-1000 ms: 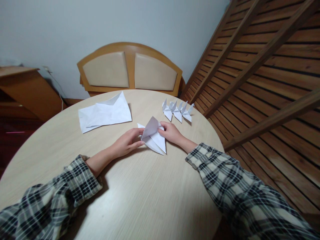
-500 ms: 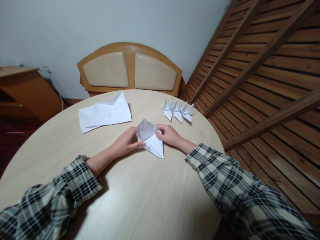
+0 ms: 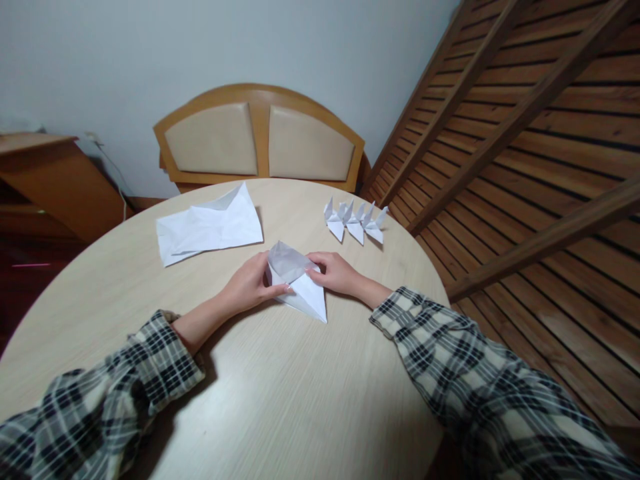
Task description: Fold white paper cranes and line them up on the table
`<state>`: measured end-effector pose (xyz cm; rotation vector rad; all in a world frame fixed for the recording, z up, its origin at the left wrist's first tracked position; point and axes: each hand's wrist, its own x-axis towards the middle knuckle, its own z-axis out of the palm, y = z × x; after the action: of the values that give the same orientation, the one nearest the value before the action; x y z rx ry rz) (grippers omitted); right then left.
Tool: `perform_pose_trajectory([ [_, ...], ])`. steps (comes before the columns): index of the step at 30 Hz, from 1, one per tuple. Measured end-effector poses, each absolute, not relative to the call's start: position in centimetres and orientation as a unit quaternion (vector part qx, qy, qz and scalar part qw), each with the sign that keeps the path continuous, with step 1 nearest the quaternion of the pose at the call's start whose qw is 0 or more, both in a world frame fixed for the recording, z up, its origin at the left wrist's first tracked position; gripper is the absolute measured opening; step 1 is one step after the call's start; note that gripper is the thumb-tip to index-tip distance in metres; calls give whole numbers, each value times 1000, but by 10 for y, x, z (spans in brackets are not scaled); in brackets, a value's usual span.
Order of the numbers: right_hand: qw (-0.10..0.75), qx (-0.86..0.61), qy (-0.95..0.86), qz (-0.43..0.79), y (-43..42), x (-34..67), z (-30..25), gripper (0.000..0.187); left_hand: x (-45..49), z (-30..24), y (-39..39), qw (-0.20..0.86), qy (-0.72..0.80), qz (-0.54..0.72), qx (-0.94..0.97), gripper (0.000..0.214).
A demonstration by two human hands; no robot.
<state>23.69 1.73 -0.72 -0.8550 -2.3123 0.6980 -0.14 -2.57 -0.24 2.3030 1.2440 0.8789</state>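
Observation:
Between my hands is a folded sheet of white paper, its far flap raised and its pointed end toward me on the right. My left hand grips the paper's left edge, thumb on top and the other fingers partly hidden behind it. On the opposite side, my right hand pinches the right edge near the base of the raised flap, thumb over the paper. Its remaining fingers curl out of sight.
A round wooden table carries everything. Creased white sheets lie at the back left. Three folded paper cranes stand in a row at the back right. A padded headboard stands behind the table, and a slatted wooden panel slopes on the right.
The folded paper has shifted slightly left and turned a little, its raised flap leaning lower. My right hand has moved slightly left with it; my left hand has barely moved.

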Motion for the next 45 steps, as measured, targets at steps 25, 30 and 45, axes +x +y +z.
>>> perform_pose_trajectory([
  [25,302,-322,-853,279,14,234,-9,19,1,-4,-24,131,425,269,854,51],
  [30,310,-361,-835,275,14,234,-5,17,2,0,-27,127,434,265,852,53],
  [45,332,-396,-811,274,16,235,-5,18,1,-6,-23,107,443,276,846,31],
])
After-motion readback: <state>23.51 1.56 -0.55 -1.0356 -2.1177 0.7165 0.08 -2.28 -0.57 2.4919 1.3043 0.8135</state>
